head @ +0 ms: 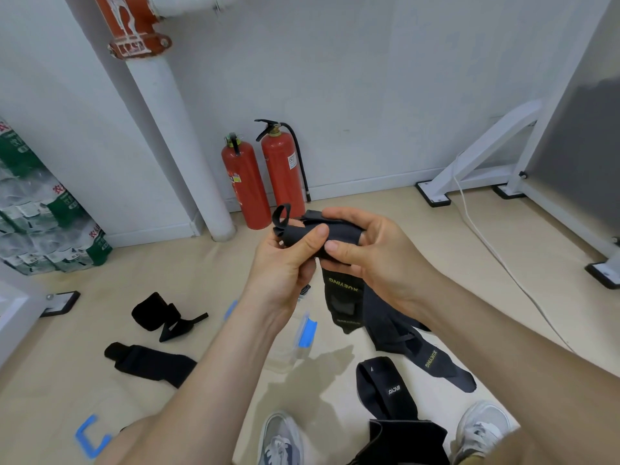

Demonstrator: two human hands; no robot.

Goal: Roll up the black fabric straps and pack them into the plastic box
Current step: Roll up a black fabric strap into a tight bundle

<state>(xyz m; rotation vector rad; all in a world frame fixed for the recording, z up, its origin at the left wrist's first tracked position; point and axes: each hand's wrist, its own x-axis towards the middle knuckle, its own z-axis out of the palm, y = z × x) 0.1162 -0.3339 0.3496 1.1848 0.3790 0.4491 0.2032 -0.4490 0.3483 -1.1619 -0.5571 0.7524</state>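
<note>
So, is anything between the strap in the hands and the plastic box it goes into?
Nothing visible. Both the left hand and right hand grip the strap above the floor; the clear plastic box lies below, partly behind the left forearm. Whether its top is open cannot be told.

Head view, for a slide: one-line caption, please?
Left hand and right hand grip a partly rolled black strap above other straps and the plastic box on the floor.
</note>
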